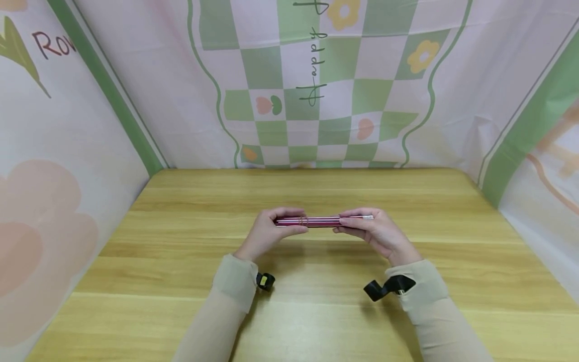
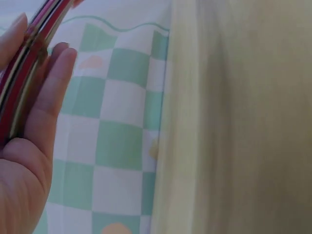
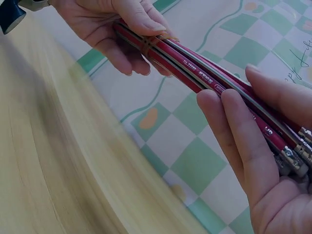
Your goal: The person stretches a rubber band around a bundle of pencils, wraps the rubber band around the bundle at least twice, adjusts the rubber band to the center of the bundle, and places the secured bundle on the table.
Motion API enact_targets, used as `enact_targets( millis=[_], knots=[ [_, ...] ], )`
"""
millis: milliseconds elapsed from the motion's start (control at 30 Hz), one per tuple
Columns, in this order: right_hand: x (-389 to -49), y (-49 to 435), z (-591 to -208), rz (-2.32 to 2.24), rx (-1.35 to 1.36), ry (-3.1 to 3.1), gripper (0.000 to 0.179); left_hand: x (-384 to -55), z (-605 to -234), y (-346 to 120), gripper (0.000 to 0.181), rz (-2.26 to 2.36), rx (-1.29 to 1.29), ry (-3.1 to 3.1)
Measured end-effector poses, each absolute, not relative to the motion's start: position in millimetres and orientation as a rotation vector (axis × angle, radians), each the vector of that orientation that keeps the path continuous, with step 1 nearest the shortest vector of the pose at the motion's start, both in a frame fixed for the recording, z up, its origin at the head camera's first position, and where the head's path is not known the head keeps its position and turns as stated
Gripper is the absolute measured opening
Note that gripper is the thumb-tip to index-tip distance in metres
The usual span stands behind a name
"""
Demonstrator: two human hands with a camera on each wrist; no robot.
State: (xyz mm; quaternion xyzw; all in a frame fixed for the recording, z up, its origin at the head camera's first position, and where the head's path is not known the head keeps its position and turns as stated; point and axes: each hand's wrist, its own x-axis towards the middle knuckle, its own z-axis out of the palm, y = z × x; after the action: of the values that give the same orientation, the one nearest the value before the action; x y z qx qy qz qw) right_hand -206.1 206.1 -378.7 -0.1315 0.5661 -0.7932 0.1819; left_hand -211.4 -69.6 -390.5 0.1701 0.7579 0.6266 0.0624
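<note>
A bundle of red pencils (image 1: pixel 323 221) with dark and pale stripes is held level above the table, between both hands. My left hand (image 1: pixel 276 226) grips its left end, thumb on one side and fingers on the other. Around the bundle, close to the left fingertips, winds a brown rubber band (image 3: pixel 148 45). My right hand (image 1: pixel 373 231) holds the other end, where metal ferrules (image 3: pixel 292 156) and erasers show in the right wrist view. In the left wrist view the pencils (image 2: pixel 29 63) lie against the left palm and fingers.
Below the hands is a wood-grain table (image 1: pixel 316 311). A printed cloth (image 1: pixel 298 100) with green and white checks hangs behind its far edge, and more cloth hangs at both sides. Black straps (image 1: pixel 384 287) stick out from the sleeve cuffs.
</note>
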Motion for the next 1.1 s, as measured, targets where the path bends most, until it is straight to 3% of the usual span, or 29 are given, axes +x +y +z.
enact_targets(
  millis=[233,900,1100],
  knots=[
    [-207,206,-380,-2.246,-0.343,1.601,0.029,-213,-388,-77,0.027,1.776,0.565,2.416],
    [-206,197,-380,-2.223,-0.279,1.636,0.023,-207,-387,-63,0.043,1.653,0.626,2.533],
    [-206,197,-381,-2.222,-0.245,1.646,0.023,-207,-380,-72,0.034,1.452,0.664,2.632]
  ],
)
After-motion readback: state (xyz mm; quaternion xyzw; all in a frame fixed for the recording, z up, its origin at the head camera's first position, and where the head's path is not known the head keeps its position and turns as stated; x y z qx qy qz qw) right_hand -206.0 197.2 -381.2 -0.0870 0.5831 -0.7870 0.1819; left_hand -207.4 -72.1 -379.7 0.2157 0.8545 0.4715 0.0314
